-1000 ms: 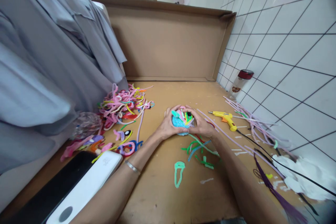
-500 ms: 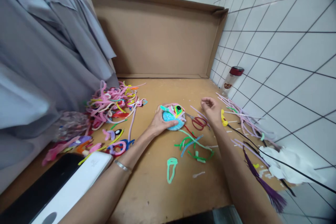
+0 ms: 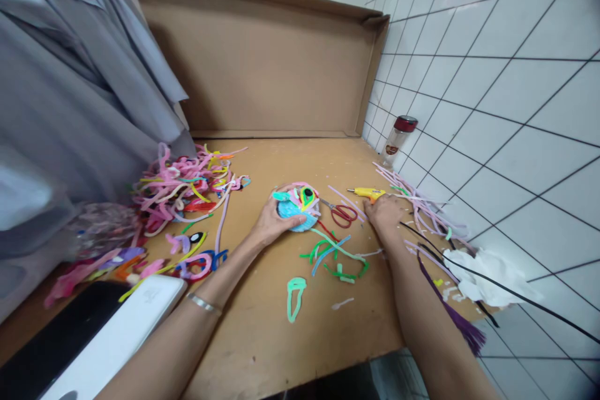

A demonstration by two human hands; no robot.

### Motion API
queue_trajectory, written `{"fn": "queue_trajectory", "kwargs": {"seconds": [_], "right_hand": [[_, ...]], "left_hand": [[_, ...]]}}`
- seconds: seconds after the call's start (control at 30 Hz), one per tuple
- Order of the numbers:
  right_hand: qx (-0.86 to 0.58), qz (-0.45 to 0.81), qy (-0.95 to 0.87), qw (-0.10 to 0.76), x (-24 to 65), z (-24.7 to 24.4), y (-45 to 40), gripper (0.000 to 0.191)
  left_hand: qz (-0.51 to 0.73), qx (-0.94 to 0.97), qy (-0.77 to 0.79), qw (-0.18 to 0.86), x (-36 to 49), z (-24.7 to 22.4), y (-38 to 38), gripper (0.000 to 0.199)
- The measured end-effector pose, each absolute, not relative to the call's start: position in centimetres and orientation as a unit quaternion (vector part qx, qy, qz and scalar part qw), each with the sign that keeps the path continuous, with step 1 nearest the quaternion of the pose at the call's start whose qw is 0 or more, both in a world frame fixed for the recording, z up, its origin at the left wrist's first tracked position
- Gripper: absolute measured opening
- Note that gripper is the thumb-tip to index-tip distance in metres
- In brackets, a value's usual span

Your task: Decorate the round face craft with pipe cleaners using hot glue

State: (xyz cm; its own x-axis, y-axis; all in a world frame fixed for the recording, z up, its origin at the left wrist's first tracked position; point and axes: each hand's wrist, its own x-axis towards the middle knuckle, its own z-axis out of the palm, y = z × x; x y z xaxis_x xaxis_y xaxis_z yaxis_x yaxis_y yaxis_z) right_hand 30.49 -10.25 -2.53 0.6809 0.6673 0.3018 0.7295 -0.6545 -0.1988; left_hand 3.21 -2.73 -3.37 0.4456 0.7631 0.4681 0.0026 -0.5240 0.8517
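Note:
My left hand (image 3: pixel 276 222) is closed round a blue fuzzy craft piece (image 3: pixel 296 212) with a green, yellow and black eye and pink trim. The thumb presses on its front. On the right, my right hand (image 3: pixel 385 211) grips the handle of a yellow glue gun (image 3: pixel 368 193), whose nozzle points left. A black cord runs from behind that hand. Red-handled scissors (image 3: pixel 344 215) lie between the two hands. Green and blue pipe cleaners (image 3: pixel 334 254) are loose just below the craft piece, and a bent mint-green pipe cleaner loop (image 3: pixel 295 300) lies nearer to me.
A tangled heap of pink and coloured pipe cleaners (image 3: pixel 180 184) is at the left, near a phone and a white power bank (image 3: pixel 117 337). Lilac pipe cleaners (image 3: pixel 422 200), a red-lidded jar (image 3: pixel 397 140) and white tissue (image 3: pixel 490 278) are along the tiled wall. Cardboard (image 3: pixel 253 69) stands behind.
My right hand, empty before, has taken hold of the glue gun and turned it nozzle-left. My left hand still holds the craft piece. The whole view has shifted slightly.

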Motion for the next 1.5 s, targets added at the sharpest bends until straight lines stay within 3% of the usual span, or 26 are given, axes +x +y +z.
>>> {"fn": "queue_trajectory", "kwargs": {"seconds": [0.17,0.33,0.43,0.63,0.8,1.0,1.5], "right_hand": [[-0.926,-0.035,-0.312,0.212,31.5,-2.4,-9.7,0.044],[-0.822,-0.125,-0.347,0.433,31.0,-1.3,-9.5,0.039],[-0.73,-0.168,-0.425,0.508,29.3,-0.6,-9.7,0.037],[-0.66,-0.219,-0.554,0.458,25.8,0.0,-10.6,0.015],[-0.625,-0.255,-0.611,0.414,24.8,0.4,-11.1,0.006],[-0.614,-0.292,-0.632,0.372,24.4,0.6,-11.2,0.002],[-0.602,-0.315,-0.638,0.362,24.3,0.5,-11.3,0.004]], "left_hand": [[0.461,0.752,0.244,0.404,3.0,-3.4,-2.8,0.077],[0.463,0.756,0.235,0.399,2.9,-3.9,-2.5,0.077],[0.468,0.748,0.242,0.404,2.9,-4.2,-2.3,0.079],[0.468,0.733,0.218,0.443,3.1,-4.2,-2.5,0.079],[0.464,0.753,0.209,0.417,3.1,-3.6,-2.6,0.076],[0.463,0.752,0.22,0.415,3.1,-3.9,-2.6,0.08],[0.46,0.765,0.213,0.396,3.1,-3.3,-2.8,0.076]]}}
